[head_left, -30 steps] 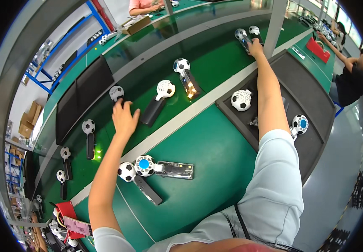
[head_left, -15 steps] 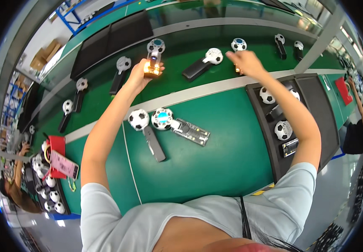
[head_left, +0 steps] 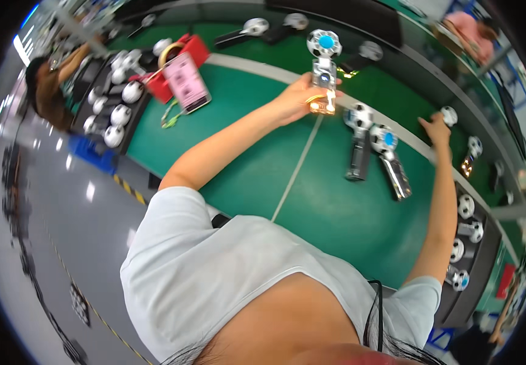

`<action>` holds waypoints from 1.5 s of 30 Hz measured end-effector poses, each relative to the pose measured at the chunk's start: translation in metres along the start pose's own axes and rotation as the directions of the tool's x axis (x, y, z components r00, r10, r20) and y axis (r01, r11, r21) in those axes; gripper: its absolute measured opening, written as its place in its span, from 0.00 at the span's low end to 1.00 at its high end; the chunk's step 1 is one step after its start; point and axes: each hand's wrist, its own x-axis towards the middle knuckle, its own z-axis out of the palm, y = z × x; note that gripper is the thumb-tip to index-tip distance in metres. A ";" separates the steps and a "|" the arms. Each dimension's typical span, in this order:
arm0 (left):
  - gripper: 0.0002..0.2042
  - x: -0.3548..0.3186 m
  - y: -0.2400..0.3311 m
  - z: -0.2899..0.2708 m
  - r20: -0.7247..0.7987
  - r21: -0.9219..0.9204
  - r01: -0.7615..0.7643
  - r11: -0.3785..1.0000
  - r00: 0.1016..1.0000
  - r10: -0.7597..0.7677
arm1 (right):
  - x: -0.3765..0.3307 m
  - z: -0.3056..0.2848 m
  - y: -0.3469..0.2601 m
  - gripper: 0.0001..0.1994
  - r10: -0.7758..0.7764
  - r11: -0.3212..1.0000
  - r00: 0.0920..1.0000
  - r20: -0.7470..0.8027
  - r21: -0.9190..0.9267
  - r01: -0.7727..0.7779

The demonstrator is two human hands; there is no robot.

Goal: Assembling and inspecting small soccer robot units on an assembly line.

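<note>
My left hand [head_left: 294, 102] is closed around the clear handle of a handheld fan [head_left: 324, 44] with a football-patterned head and a blue centre. Lights glow at the lower end of its handle. At the right, my right hand [head_left: 437, 130] is slightly blurred over the dark green belt. Its fingers are closed at a second handheld fan, whose white-and-black head [head_left: 449, 115] shows beside them; the hand hides the handle. Between my arms, a dark-handled fan [head_left: 358, 152] and a clear-handled fan [head_left: 395, 173] lie side by side on the green table [head_left: 263, 161].
Several more fans lie along the belt [head_left: 406, 100], one with a lit handle [head_left: 471, 159]. A dark tray [head_left: 479, 258] of fans stands at the right. A pink phone [head_left: 187, 85] lies against a red box [head_left: 195, 50] at the left. Other people work nearby.
The head view has swung round to the left. My left hand still holds the lit fan, now nearer the table. My right hand has moved from the lit fan to the neighbouring dark-handled one.
</note>
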 end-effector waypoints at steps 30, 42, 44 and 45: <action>0.27 -0.135 -0.011 -0.029 0.005 0.602 0.066 0.796 0.996 -0.087 | -0.282 -0.058 -0.277 0.27 -0.680 0.040 0.654 0.331 0.908 -0.417; 0.26 -0.134 -0.015 -0.032 -0.011 0.533 0.061 0.844 0.998 -0.065 | -0.287 -0.064 -0.281 0.29 -0.649 0.053 0.689 0.322 0.923 -0.381; 0.26 -0.134 -0.016 -0.031 -0.014 0.559 0.059 0.827 0.998 -0.061 | -0.287 -0.063 -0.280 0.29 -0.650 0.040 0.691 0.317 0.922 -0.386; 0.26 -0.134 -0.016 -0.031 -0.016 0.572 0.057 0.819 0.998 -0.059 | -0.287 -0.063 -0.280 0.29 -0.650 0.033 0.691 0.315 0.921 -0.388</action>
